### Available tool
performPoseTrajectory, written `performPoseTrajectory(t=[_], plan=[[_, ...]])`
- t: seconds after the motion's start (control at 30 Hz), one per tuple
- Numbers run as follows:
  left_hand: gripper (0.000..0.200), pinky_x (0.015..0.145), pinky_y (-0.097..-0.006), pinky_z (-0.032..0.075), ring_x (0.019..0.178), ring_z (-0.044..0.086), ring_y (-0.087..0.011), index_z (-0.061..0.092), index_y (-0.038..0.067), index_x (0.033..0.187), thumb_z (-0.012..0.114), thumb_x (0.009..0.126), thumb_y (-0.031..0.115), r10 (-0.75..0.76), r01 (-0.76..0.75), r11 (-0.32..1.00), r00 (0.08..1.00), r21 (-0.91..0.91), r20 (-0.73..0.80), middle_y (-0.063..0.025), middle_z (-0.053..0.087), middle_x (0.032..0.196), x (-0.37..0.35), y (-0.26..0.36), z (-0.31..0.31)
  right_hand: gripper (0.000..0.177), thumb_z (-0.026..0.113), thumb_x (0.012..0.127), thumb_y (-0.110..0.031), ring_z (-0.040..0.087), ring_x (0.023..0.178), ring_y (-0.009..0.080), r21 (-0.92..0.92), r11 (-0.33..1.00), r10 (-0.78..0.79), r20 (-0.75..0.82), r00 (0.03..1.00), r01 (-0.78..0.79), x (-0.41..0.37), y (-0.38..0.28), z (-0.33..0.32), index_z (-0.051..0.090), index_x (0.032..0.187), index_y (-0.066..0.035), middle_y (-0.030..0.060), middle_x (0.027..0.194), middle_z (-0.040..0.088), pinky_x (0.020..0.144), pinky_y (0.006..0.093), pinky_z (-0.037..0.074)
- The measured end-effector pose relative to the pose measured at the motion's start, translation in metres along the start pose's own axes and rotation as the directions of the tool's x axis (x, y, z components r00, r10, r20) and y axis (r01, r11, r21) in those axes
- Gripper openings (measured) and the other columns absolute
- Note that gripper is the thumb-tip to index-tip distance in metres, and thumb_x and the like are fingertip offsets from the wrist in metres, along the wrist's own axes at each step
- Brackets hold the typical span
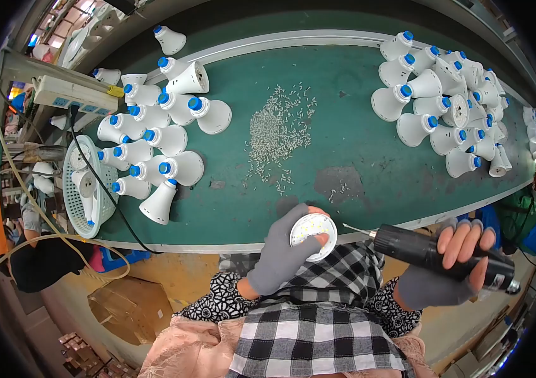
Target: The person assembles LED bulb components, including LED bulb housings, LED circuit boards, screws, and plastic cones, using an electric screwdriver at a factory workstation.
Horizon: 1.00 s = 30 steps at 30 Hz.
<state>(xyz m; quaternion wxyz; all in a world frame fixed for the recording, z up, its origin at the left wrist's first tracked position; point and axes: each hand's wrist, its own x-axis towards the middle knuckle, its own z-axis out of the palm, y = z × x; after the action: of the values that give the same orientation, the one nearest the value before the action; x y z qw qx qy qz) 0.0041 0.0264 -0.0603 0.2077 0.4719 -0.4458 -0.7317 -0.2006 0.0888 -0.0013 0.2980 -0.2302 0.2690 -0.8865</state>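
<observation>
My left hand [287, 249], in a grey fingerless glove, grips a white bulb housing [314, 228] at the table's near edge. Its round face with small yellowish LED spots is turned up, and my thumb presses on it. In my right hand [457, 261], also gloved, is a black electric screwdriver [407, 247]. The fingers wrap round its body, and its thin bit points left toward the housing, a short gap apart. Farther back on the green table lies a heap of small silvery screws [274, 129].
White bulb housings with blue caps [173, 167] lie in a group at the left, and a larger group [448, 104] is at the right. A pale plastic basket [74, 211] holds several housings. A power strip [75, 94] with a black cable [107, 189] borders the left side.
</observation>
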Motion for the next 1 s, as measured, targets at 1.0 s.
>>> performPoseTrajectory(t=[1.0], plan=[[0.029,0.079,-0.0283,0.048,0.088,0.060,-0.0136,0.061,0.004,0.104,0.066,0.078,0.015,0.192,-0.173,0.939,0.981,0.299,-0.034,-0.0072,0.063,0.095,-0.002,-0.012,0.012,0.025,0.060,0.082,-0.012,0.050,0.055,0.0155,-0.224,0.974,0.069,0.112,0.991,-0.042,-0.014,0.015,0.029,0.038,0.095,-0.009,0.0042,0.072,0.045,0.061,0.0317,0.042]])
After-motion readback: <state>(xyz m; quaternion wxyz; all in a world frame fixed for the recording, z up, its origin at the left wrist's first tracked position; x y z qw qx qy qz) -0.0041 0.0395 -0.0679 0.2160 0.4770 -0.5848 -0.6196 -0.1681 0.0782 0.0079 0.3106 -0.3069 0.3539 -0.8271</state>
